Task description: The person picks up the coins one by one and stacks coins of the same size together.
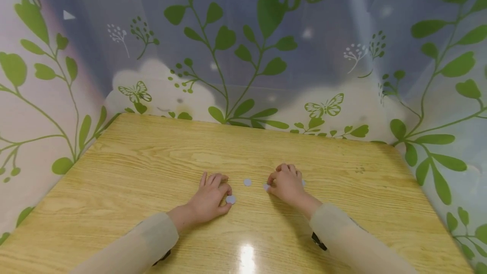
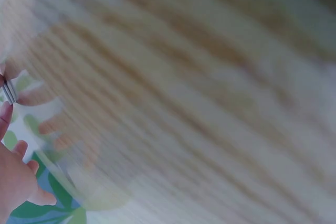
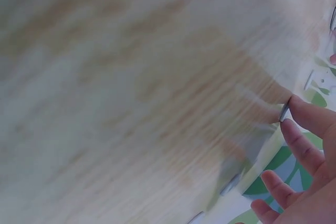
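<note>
In the head view my left hand (image 1: 208, 198) rests at the table's middle. Its thumb and index finger pinch a small stack of pale round discs (image 1: 230, 199), whose silvery edges show in the left wrist view as a short stack (image 2: 9, 92). To the right, my right hand (image 1: 288, 186) reaches down to the table. Thumb and index finger grip one thin disc (image 3: 285, 109) by its edges, the other fingers spread loosely. Between the hands lies a single flat disc (image 1: 247, 182). Another disc (image 1: 303, 183) peeks out beyond the right hand, partly hidden by it.
The wood-grain table (image 1: 152, 155) reflects a bright light near its front. Curtains (image 1: 243, 54) printed with leaves and butterflies close off its back and sides. Two more discs show low in the right wrist view, one of them here (image 3: 230, 183).
</note>
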`<state>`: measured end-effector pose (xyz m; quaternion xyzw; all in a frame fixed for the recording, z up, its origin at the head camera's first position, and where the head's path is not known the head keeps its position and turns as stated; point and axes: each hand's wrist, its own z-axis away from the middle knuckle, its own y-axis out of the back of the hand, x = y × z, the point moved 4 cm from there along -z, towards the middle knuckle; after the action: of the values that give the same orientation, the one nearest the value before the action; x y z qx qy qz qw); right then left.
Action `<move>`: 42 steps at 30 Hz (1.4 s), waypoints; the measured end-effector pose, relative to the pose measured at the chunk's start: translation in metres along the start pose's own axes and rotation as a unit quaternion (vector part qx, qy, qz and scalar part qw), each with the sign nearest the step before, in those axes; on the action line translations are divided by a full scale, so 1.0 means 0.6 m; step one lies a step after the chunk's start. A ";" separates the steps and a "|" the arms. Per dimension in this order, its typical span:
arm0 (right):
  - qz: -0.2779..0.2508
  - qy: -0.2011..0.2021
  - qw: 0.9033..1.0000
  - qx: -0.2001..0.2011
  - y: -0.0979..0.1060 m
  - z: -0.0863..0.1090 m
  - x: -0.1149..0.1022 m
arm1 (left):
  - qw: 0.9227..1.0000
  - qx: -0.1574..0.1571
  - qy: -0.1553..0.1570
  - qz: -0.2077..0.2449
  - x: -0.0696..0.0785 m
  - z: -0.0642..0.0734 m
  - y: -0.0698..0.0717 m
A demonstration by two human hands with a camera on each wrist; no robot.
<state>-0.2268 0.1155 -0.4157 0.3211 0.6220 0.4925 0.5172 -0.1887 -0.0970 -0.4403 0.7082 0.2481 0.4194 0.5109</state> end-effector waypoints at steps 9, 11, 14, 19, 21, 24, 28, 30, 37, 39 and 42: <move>0.006 0.018 1.000 0.007 -0.003 0.019 0.000 | 1.000 -0.007 0.005 -0.002 -0.003 0.001 -0.001; 0.006 0.022 1.000 0.008 -0.003 0.024 -0.003 | 1.000 -0.007 0.005 -0.002 -0.003 0.001 -0.001; 0.009 0.030 0.999 0.008 -0.003 0.031 -0.006 | 1.000 -0.007 0.007 -0.001 -0.003 0.002 0.000; 0.011 0.044 0.999 0.008 -0.003 0.045 -0.011 | 1.000 -0.003 0.007 0.004 -0.003 0.001 0.001; 0.009 0.047 0.999 0.008 -0.003 0.050 -0.013 | 1.000 -0.003 0.007 0.004 -0.003 0.001 0.002; 0.007 0.052 0.999 0.008 -0.005 0.054 -0.015 | 1.000 -0.002 0.007 0.004 -0.003 0.001 0.002; 0.009 0.057 0.998 0.008 -0.007 0.058 -0.017 | 1.000 -0.003 0.009 0.002 -0.004 0.001 0.002; 0.010 0.059 0.998 0.006 -0.007 0.059 -0.019 | 1.000 -0.003 0.009 0.000 -0.005 0.001 0.001; -0.009 0.060 0.998 -0.006 -0.013 0.064 -0.025 | 1.000 -0.004 0.010 0.002 -0.004 0.003 0.002; -0.015 0.064 0.998 -0.005 -0.014 0.066 -0.028 | 1.000 -0.006 0.011 0.001 -0.004 0.003 0.002; -0.018 0.067 0.998 -0.006 -0.016 0.068 -0.032 | 1.000 -0.011 0.011 -0.001 -0.003 0.003 0.003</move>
<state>-0.1814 0.1067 -0.4178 0.2728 0.6582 0.5069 0.4851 -0.1885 -0.1002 -0.4394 0.6975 0.2498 0.4292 0.5166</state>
